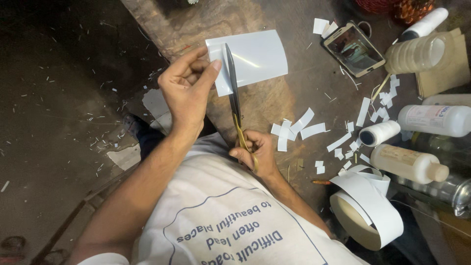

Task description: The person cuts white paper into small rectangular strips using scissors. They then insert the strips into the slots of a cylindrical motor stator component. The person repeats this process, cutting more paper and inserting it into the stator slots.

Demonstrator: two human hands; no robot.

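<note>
- The left hand [189,86] pinches the white sheet [252,56] near the bench's far edge.
- The right hand [255,152] grips the scissors [234,98], fingers closed round the handles.
- The blades cut into the sheet.

One head-worn camera looks steeply down, close over the person's chest — the wooden counter [274,98] runs toward twelve o'clock, dark floor [49,98] at nine.

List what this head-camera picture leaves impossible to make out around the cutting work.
- Scissors handles: head view, wrapped by the right hand.
- White sheet near corner: covered by the left hand.
- Phone screen: too small and blurred.
- Metal container: cut off by the right edge.
</note>
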